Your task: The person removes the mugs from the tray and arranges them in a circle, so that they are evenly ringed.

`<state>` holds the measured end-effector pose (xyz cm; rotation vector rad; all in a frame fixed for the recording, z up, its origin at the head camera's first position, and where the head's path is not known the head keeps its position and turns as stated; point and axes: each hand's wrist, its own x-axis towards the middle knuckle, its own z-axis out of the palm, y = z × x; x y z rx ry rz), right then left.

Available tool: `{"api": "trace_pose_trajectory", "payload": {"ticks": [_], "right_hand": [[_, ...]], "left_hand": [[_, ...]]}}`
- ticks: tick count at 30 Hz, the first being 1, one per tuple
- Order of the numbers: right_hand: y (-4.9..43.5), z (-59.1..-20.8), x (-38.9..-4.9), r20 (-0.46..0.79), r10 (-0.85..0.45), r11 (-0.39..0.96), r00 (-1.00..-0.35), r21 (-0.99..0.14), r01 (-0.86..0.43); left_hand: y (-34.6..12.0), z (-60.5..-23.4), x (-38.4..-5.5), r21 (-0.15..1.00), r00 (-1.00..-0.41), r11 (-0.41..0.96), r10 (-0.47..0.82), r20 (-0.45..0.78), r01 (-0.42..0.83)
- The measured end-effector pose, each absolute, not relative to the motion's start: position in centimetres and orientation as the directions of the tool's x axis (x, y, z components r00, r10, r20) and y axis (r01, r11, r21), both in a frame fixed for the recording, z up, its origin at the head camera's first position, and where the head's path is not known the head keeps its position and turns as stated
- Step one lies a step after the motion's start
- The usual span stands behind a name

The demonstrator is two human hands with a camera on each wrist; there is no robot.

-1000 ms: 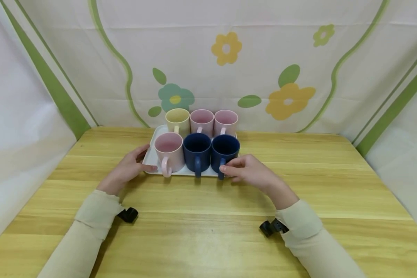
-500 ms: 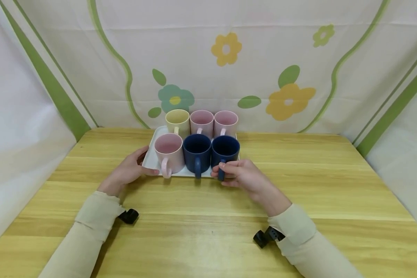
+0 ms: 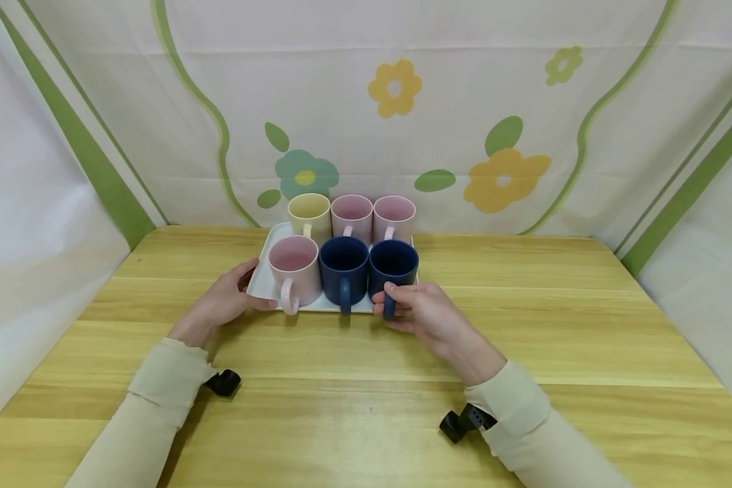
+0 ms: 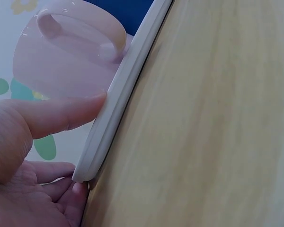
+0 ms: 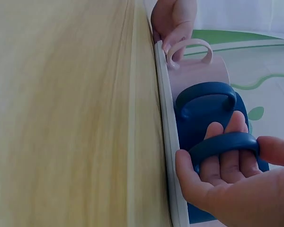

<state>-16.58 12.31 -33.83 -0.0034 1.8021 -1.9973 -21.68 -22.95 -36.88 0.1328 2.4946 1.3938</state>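
Observation:
A white tray carries two rows of mugs. In front stand a pink mug, a blue mug and, at the right end, another blue mug. My left hand grips the tray's near left corner, its thumb on the rim and its fingers curled below the edge. At the other end my right hand holds the handle of the right blue mug. Several of its fingers pass through the loop, and the thumb presses at the top.
Behind the front row are a yellow mug and two pink mugs, one in the middle and one at the right. The tray lies near the back of the wooden table, before a flowered cloth wall.
My right hand has shifted left and slightly nearer from the right blue mug's side, and its fingers have gone through the handle. My left hand keeps its grip on the tray.

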Motion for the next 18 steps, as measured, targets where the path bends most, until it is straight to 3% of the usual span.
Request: {"api": "trace_pose_trajectory", "payload": {"ticks": [18], "right_hand": [[12.10, -33.49, -15.92, -0.310, -0.247, -0.192, -0.918, -0.913, 0.360]], "left_hand": [[-22.96, -36.92, -21.64, 0.842, -0.958, 0.536, 0.210, -0.194, -0.053]]}}
